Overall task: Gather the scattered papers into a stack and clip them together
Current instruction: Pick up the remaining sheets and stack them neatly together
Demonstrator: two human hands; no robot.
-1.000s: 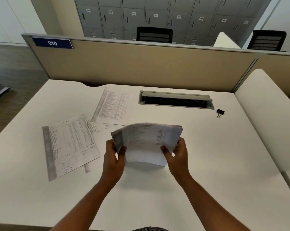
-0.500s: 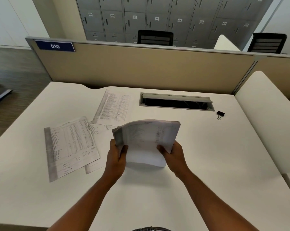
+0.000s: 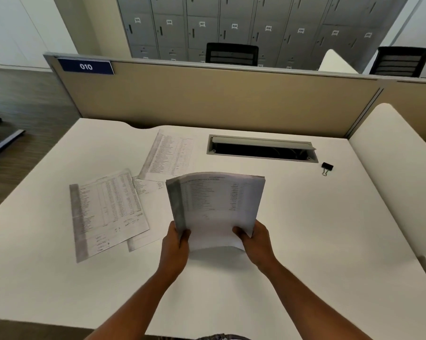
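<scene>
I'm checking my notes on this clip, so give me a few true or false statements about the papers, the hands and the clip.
1. Both hands hold the stack of papers. True: left hand, right hand.
2. The binder clip is on the stack. False: it lies on the desk, right of the cable slot.
3. Loose sheets lie left of the stack. True.
4. Every paper is gathered. False: several remain on the desk.
</scene>
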